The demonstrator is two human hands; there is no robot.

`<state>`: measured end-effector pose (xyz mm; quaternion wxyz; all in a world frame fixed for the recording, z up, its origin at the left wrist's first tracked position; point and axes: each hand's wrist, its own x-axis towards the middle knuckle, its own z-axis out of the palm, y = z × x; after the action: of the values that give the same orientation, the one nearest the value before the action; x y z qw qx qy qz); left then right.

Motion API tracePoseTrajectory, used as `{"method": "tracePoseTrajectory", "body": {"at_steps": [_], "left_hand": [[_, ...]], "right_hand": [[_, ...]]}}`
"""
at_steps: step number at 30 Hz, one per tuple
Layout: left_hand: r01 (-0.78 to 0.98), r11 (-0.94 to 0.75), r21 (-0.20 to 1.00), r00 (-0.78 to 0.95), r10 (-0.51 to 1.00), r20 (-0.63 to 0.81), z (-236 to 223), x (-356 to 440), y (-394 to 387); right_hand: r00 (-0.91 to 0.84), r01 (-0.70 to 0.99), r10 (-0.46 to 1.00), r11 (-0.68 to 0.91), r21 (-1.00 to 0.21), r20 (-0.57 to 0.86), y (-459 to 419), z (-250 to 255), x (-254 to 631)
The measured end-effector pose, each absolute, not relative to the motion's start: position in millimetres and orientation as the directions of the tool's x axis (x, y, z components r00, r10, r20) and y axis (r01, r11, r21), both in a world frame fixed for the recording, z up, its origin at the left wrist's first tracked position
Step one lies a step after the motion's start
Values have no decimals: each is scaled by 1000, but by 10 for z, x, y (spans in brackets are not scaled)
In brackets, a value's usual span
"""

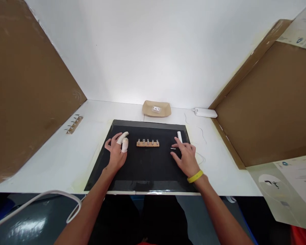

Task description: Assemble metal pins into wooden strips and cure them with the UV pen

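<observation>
Strip [148,144] with five small clear pieces in a row, lying crosswise near the middle of the black mat [142,175] on the white counter [53,149]; positions are given by clock face from the mat's center. Left hand [116,156], at ten o'clock: well to the side of the strip, two digits in white covers set narrowly apart, the bare fingers loosely bent, no object visible in its grasp. Right hand [189,163], at three o'clock, with a yellow wristband [195,176]: thumb and forefinger wide apart, nothing seen held. Slim metal piece [173,148], at about two o'clock: lies beside the open fingertips; contact cannot be told. White bar [179,135], also toward two: just beyond the same fingers. The stage shown appears to be a reach, with neither hand gripping; closing on so slim a piece would call for a narrow, level pinch. Outside the mat: shallow tray [146,110] at twelve, holding a small labeled case [156,109]; white device [205,112] at two; second strip [75,125] at ten, bearing upright pieces.
</observation>
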<state>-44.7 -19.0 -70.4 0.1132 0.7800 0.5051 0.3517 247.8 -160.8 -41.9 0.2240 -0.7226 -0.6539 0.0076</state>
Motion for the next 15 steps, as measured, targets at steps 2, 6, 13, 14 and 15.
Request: {"method": "tracePoseTrajectory", "body": {"at_steps": [2, 6, 13, 14, 15], "left_hand": [[689, -473, 549, 258, 868, 423, -699, -496, -267], [651, -488, 582, 370, 873, 318, -679, -532, -366], [643, -494, 585, 488, 853, 184, -634, -509, -369], [639, -497, 587, 498, 849, 176, -629, -510, -370], [635, -499, 590, 507, 845, 169, -624, -511, -370]], "right_hand": [[204, 919, 937, -83, -386, 284, -1658, -500, 2212], [280, 890, 916, -136, -435, 287, -1550, -587, 1839], [333, 867, 898, -173, -467, 286, -1341, -673, 1606], [338, 864, 897, -176, -471, 285, -1340, -684, 1585], [341, 862, 896, -177, -475, 285, -1343, -690, 1568]]}}
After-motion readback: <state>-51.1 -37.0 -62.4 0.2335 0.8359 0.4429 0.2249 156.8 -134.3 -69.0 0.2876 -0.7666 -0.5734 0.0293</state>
